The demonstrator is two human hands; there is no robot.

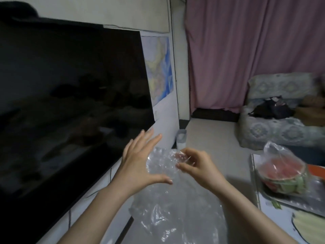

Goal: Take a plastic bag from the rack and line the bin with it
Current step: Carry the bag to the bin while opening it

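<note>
A clear, crinkled plastic bag point(168, 205) hangs in front of me, low in the middle of the view. My right hand point(197, 166) pinches its upper edge between thumb and fingers. My left hand point(140, 164) is spread flat, fingers apart, beside the bag's left side, its thumb touching the film. A small white bin point(181, 139) stands on the floor by the wall, beyond both hands. No rack is in sight.
A large dark TV screen point(70, 103) fills the left side, with a map poster point(160, 67) on the wall beyond it. Pink curtains point(246, 50) hang at the back. At right, a bagged watermelon point(284, 175) sits on a tray, and a patterned sofa point(274, 127) stands farther back.
</note>
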